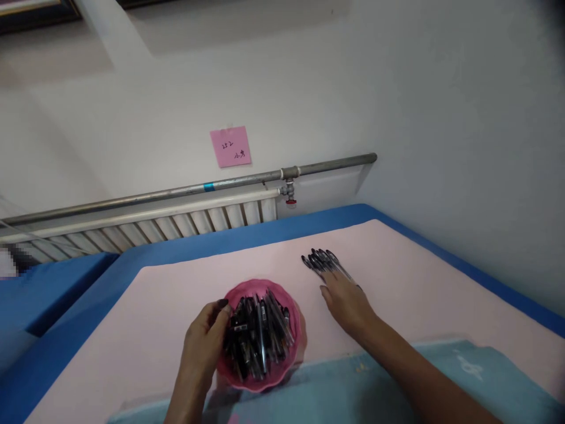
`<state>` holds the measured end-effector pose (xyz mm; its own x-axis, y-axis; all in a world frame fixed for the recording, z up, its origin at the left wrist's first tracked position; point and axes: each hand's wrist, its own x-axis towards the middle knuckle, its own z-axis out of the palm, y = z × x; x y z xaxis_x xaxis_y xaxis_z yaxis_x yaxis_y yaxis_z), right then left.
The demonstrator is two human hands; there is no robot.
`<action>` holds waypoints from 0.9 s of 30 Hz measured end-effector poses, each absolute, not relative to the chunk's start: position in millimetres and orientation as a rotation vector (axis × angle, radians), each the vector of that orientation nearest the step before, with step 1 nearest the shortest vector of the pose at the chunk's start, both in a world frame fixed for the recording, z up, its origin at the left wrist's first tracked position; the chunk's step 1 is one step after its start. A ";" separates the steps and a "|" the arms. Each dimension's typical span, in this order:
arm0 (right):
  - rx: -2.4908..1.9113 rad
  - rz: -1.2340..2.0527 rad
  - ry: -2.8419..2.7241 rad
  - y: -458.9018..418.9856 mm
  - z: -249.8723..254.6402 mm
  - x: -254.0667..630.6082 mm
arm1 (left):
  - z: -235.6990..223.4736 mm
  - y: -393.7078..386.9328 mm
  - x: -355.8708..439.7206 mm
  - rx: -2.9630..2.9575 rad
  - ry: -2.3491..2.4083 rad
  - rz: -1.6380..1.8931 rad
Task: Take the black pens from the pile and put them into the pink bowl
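A pink scalloped bowl (pixel 295 353) holds a heap of black and clear pens (pixel 260 330). At its left rim is my left hand (pixel 205 335), with thumb and forefinger pinched together. A dark rounded tip like a pen's end shows between those fingertips; the rest of it cannot be made out. To the right of the bowl, a row of black-capped clear pens (pixel 324 258) lies fanned on the pale pink table cover (pixel 424 282). My right hand (pixel 348 303) is closed over the lower part of these pens, hiding much of their barrels.
A light blue cloth (pixel 326 394) lies along the near side of the table. Blue edging (pixel 273 228) surrounds the pink cover. Behind are a white radiator (pixel 194 222), a metal pipe (pixel 176 193) with a red-handled valve (pixel 291 201), and a pink note (pixel 230 147) on the wall.
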<state>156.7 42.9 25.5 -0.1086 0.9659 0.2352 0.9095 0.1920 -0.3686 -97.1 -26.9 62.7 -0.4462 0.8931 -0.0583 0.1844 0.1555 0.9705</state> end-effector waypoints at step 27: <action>-1.271 1.769 -1.768 -15.1 59.8 110.3 | 66.7 -28.1 -108.2 0.729 1.339 1.368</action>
